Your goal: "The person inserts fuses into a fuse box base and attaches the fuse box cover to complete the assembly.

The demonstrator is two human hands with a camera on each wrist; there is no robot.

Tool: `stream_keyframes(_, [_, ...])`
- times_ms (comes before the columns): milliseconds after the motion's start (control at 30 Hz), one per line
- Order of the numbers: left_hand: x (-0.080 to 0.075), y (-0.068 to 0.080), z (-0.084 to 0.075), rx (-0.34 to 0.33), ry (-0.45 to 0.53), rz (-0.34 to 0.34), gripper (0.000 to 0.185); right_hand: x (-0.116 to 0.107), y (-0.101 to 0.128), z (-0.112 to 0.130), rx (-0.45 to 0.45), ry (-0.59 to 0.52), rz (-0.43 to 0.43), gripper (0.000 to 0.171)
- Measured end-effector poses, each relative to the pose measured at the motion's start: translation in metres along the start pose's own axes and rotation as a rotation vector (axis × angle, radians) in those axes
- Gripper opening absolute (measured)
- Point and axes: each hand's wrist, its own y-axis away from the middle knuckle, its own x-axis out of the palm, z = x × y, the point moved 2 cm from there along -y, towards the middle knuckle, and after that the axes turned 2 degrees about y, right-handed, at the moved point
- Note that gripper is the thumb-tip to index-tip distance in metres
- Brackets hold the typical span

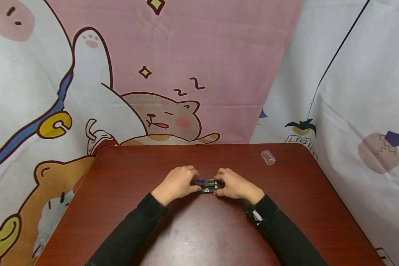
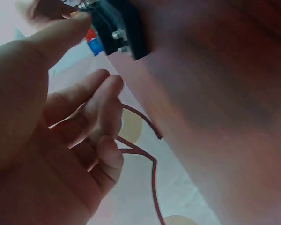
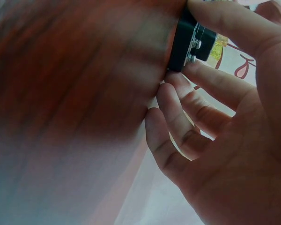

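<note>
A small black fuse block (image 1: 207, 187) with blue, red and yellow pieces along its top is at the middle of the table, between both hands. My left hand (image 1: 177, 181) grips its left end, thumb on the near side. At the other end my right hand (image 1: 236, 186) pinches it between thumb and fingers. In the left wrist view, the thumb lies against the fuse block (image 2: 126, 29) near silver screws, while the other fingers are loosely bent below. The right wrist view shows the fuse block's dark base (image 3: 180, 47) close to the tabletop, index fingertip at its lower edge.
A clear plastic cover (image 1: 268, 157) lies near the back right corner of the reddish-brown table (image 1: 136, 159). Behind the table hangs a printed cartoon cloth (image 1: 236, 74), which continues along the right side. Dark sleeves cover both forearms.
</note>
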Motion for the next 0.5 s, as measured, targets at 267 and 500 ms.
stream_keyframes(267, [0.015,0.006,0.006,-0.039,0.034,0.031,0.045,0.001,0.001,0.0,0.013,0.002,0.004,0.049])
stream_keyframes(500, [0.021,0.007,0.005,-0.048,0.039,0.033,0.047,0.001,0.0,0.0,0.02,0.003,0.007,0.049])
